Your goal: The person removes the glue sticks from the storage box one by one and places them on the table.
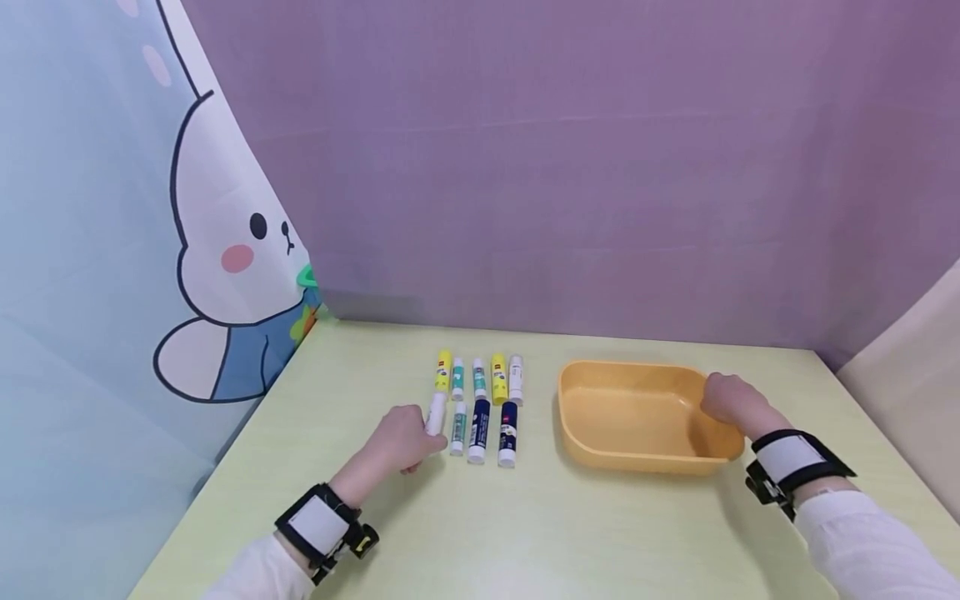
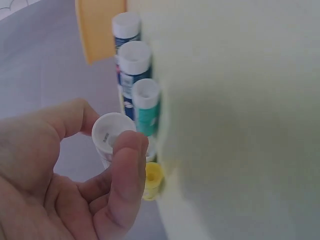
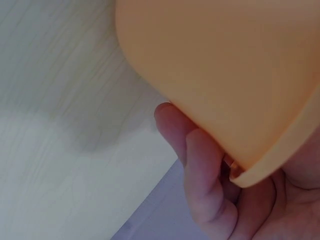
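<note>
Spreading across the whole lower scene, one pale yellow-green table (image 1: 525, 533) carries everything. One orange tray (image 1: 637, 417) sits on its right half, a shallow rounded basin with nothing visible inside it. Left of the tray lie nine glue sticks in two short rows. The far row has five: a yellow one (image 1: 443, 370), a teal one (image 1: 457, 379), a second teal one (image 1: 479, 378), a second yellow one (image 1: 498, 378) and a white one (image 1: 515, 379). The near row has four: a white glue stick (image 1: 436, 414) at its left end, then a small teal stick (image 1: 458, 428), a dark blue stick (image 1: 477, 431) and a second dark blue stick (image 1: 507, 434).

The right hand (image 1: 731, 402) grips the tray's far right corner; the right wrist view shows its fingers (image 3: 200, 170) curled under the rim (image 3: 270, 160), clamped on the tray wall.

The left hand (image 1: 397, 442) sits at the near left of the rows and pinches the white glue stick. In the left wrist view the thumb (image 2: 125, 180) presses across the stick's round white end (image 2: 111, 132) while a curled finger (image 2: 70, 117) backs it from the other side. That stick lies right inside the pinch, just beside the small teal stick, with the dark blue sticks farther right toward the tray.
</note>
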Demonstrator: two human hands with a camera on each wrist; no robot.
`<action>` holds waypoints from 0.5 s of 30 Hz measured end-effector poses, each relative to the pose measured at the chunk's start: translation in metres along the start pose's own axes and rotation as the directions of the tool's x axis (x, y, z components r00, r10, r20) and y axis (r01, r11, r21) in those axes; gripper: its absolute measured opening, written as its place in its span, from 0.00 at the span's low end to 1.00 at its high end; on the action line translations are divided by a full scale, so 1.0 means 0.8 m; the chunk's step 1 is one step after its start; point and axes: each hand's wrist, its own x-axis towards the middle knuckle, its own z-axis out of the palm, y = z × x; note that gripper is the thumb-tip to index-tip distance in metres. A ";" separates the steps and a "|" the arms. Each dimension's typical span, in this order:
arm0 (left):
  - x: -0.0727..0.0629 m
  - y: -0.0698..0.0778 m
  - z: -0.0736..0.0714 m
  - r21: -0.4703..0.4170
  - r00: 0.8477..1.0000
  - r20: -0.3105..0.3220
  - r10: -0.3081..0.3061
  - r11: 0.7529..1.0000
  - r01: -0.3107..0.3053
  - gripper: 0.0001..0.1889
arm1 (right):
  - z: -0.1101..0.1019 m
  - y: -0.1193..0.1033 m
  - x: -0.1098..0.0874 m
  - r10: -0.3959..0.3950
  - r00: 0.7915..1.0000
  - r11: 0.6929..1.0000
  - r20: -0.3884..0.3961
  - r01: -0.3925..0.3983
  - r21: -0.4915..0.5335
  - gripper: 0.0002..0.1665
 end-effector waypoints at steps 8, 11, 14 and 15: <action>0.010 -0.007 0.013 -0.010 0.997 0.015 -0.071 0.997 0.071 0.16 | -0.001 -0.001 -0.002 -0.011 1.000 1.000 -0.013 0.011 -0.008 0.08; 0.012 -0.010 0.015 -0.013 0.997 0.014 -0.079 0.997 0.080 0.16 | -0.001 -0.002 -0.001 -0.011 1.000 1.000 -0.011 0.011 -0.010 0.08; 0.014 -0.012 0.016 -0.013 0.998 0.011 -0.069 0.998 0.069 0.17 | -0.001 -0.003 0.000 -0.016 1.000 1.000 -0.014 0.016 -0.014 0.08; 0.014 -0.013 0.017 -0.014 0.998 0.009 -0.066 0.998 0.066 0.17 | -0.001 -0.003 0.000 -0.016 1.000 1.000 -0.013 0.016 -0.015 0.08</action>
